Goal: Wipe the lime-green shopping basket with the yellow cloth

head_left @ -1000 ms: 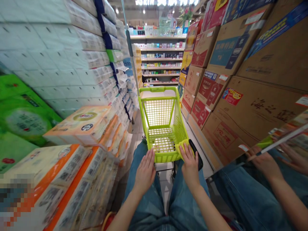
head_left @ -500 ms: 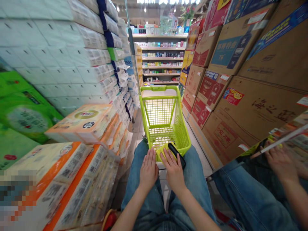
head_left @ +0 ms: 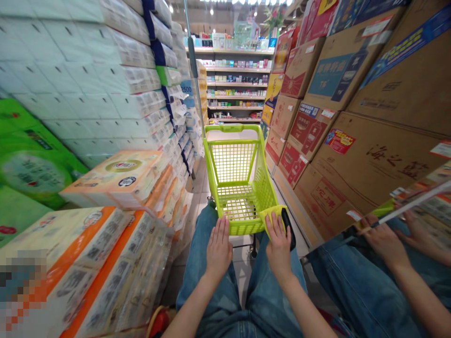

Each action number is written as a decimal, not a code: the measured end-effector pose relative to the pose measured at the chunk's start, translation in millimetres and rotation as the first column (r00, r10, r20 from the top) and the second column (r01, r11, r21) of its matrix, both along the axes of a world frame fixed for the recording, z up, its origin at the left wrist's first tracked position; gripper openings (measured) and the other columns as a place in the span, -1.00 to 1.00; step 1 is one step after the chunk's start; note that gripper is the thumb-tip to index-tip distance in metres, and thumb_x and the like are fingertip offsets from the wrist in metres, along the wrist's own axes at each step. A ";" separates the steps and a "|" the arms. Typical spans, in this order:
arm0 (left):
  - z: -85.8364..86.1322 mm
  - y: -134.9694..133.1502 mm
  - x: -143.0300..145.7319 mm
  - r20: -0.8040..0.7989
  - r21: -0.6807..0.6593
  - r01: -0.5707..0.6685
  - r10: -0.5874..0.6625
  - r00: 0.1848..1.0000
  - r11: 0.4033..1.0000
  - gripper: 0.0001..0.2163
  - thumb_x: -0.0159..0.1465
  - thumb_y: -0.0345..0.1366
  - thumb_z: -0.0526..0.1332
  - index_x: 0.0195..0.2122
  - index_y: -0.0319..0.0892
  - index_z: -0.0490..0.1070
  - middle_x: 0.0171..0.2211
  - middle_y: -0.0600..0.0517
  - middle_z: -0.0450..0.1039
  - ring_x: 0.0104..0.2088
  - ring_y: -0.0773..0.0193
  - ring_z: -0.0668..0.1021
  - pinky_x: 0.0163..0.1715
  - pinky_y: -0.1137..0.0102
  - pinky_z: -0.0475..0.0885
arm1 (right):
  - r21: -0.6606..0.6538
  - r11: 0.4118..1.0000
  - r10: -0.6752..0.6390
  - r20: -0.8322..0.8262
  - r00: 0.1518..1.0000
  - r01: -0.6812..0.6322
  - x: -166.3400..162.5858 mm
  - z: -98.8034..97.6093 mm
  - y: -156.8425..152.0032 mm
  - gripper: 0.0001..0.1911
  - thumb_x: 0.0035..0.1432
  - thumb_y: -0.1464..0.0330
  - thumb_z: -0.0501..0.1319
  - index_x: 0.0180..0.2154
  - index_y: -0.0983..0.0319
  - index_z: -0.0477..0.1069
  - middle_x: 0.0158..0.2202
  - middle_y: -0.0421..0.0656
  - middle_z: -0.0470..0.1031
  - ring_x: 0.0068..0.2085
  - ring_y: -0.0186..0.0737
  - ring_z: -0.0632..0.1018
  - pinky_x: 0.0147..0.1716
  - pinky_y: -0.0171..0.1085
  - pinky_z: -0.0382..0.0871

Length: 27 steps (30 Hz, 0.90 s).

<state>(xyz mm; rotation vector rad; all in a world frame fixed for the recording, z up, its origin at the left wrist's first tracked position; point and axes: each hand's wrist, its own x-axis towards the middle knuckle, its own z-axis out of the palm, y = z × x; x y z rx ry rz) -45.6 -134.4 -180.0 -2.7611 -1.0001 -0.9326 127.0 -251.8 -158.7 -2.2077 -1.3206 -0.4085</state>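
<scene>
The left hand (head_left: 219, 246) rests with straight, uncurled fingers on the near rim of a lime-green wheeled basket (head_left: 246, 228), probably to keep it steady. The right hand (head_left: 279, 251) spreads its fingers over a yellow-and-black cloth (head_left: 276, 209) at the rim's right corner, seemingly pressing it to the plastic; any grip underneath cannot be told. The basket extends beyond both hands' fingers, with paper packs (head_left: 116, 173) to their left and cartons (head_left: 352, 162) to their right.

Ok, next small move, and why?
Probably slide the yellow cloth left along the near edge of the green basket: the right hand holds it at the right corner, the left hand is at the left, the edge between is uncovered.
</scene>
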 end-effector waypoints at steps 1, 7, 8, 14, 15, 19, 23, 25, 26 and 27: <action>-0.5 -0.1 0.3 0.003 -0.003 0.001 -0.001 1.000 1.000 -0.17 0.17 -0.59 0.04 0.43 -0.27 -0.35 0.40 -0.13 0.00 0.41 0.13 0.04 0.33 0.15 0.17 | -0.001 1.000 -0.007 -0.014 1.000 0.007 -10.2 0.0 4.4 -0.10 0.09 0.66 -0.07 0.42 0.07 -0.20 0.42 -0.12 0.02 0.43 -0.10 0.01 0.34 0.14 -0.11; -2.3 2.2 -0.6 0.004 0.004 0.005 -0.005 1.000 1.000 -0.16 0.16 -0.57 0.06 0.43 -0.24 -0.33 0.40 -0.14 0.00 0.41 0.11 0.05 0.32 0.13 0.18 | -0.034 0.987 0.154 -0.023 0.988 -0.154 -68.6 7.4 36.7 -0.14 0.09 0.67 -0.07 0.39 0.10 -0.06 0.40 -0.17 0.09 0.43 -0.18 0.01 0.36 0.12 -0.28; -2.4 2.6 -1.1 0.001 0.011 0.005 -0.005 1.000 1.000 -0.17 0.16 -0.56 0.06 0.43 -0.24 -0.33 0.40 -0.14 0.01 0.41 0.11 0.06 0.32 0.13 0.19 | -0.041 0.982 0.181 -0.021 0.983 -0.182 -73.5 9.7 40.7 -0.16 0.10 0.66 -0.07 0.39 0.11 -0.03 0.40 -0.17 0.09 0.43 -0.20 0.00 0.37 0.10 -0.29; -3.9 2.3 -2.0 -0.004 0.020 0.002 -0.002 1.000 1.000 -0.18 0.18 -0.55 0.05 0.43 -0.25 -0.33 0.40 -0.15 0.02 0.41 0.11 0.06 0.32 0.14 0.18 | -0.084 0.954 0.289 -0.008 0.957 -0.289 -64.3 15.6 37.7 -0.18 0.12 0.67 -0.06 0.38 0.09 -0.01 0.41 -0.22 0.07 0.43 -0.25 -0.01 0.37 0.04 -0.41; -4.1 2.0 -1.8 0.000 0.018 0.005 -0.005 1.000 1.000 -0.18 0.18 -0.55 0.05 0.43 -0.25 -0.33 0.40 -0.15 0.02 0.41 0.11 0.06 0.32 0.14 0.18 | -0.093 0.949 0.302 0.000 0.953 -0.301 -58.8 14.9 33.4 -0.16 0.12 0.68 -0.06 0.38 0.07 -0.03 0.41 -0.23 0.07 0.43 -0.25 0.00 0.37 0.05 -0.42; -3.5 0.7 -0.8 0.007 -0.004 0.009 -0.009 1.000 1.000 -0.17 0.17 -0.58 0.04 0.43 -0.24 -0.34 0.40 -0.13 0.02 0.41 0.12 0.04 0.33 0.14 0.17 | -0.111 0.958 0.268 0.035 0.963 -0.263 -33.0 10.8 13.8 -0.14 0.10 0.68 -0.05 0.39 0.05 -0.05 0.41 -0.19 0.08 0.42 -0.20 0.04 0.37 0.11 -0.38; -2.3 0.2 -0.3 0.013 -0.020 0.016 -0.016 1.000 1.000 -0.16 0.16 -0.58 0.05 0.43 -0.24 -0.34 0.40 -0.14 0.02 0.41 0.11 0.04 0.32 0.11 0.17 | -0.082 0.986 0.148 0.054 0.988 -0.143 -1.4 11.3 -1.4 -0.13 0.09 0.66 -0.04 0.38 0.04 -0.03 0.39 -0.17 0.11 0.41 -0.17 0.08 0.36 0.15 -0.29; -1.9 0.2 -0.3 0.018 -0.025 0.018 -0.018 1.000 1.000 -0.16 0.16 -0.58 0.06 0.43 -0.24 -0.34 0.40 -0.14 0.02 0.41 0.10 0.04 0.32 0.10 0.17 | -0.063 0.994 0.090 0.042 0.995 -0.087 12.6 14.0 -5.3 -0.13 0.07 0.66 -0.04 0.38 0.02 -0.03 0.39 -0.18 0.14 0.40 -0.18 0.10 0.36 0.14 -0.26; -1.9 0.2 -0.2 0.020 -0.024 0.020 -0.019 1.000 1.000 -0.16 0.16 -0.58 0.06 0.43 -0.24 -0.34 0.40 -0.15 0.02 0.41 0.09 0.04 0.32 0.10 0.17 | -0.055 0.996 0.070 0.031 0.997 -0.068 17.4 15.3 -6.1 -0.12 0.07 0.66 -0.04 0.38 0.00 -0.02 0.38 -0.19 0.14 0.40 -0.19 0.10 0.36 0.13 -0.26; -1.9 0.2 -0.2 0.024 -0.022 0.022 -0.021 0.999 1.000 -0.15 0.16 -0.58 0.06 0.43 -0.24 -0.34 0.40 -0.14 0.02 0.41 0.09 0.04 0.32 0.11 0.17 | -0.050 0.997 0.054 0.019 0.998 -0.053 20.1 16.5 -6.0 -0.11 0.06 0.66 -0.04 0.38 -0.01 -0.03 0.38 -0.20 0.15 0.40 -0.19 0.11 0.36 0.13 -0.26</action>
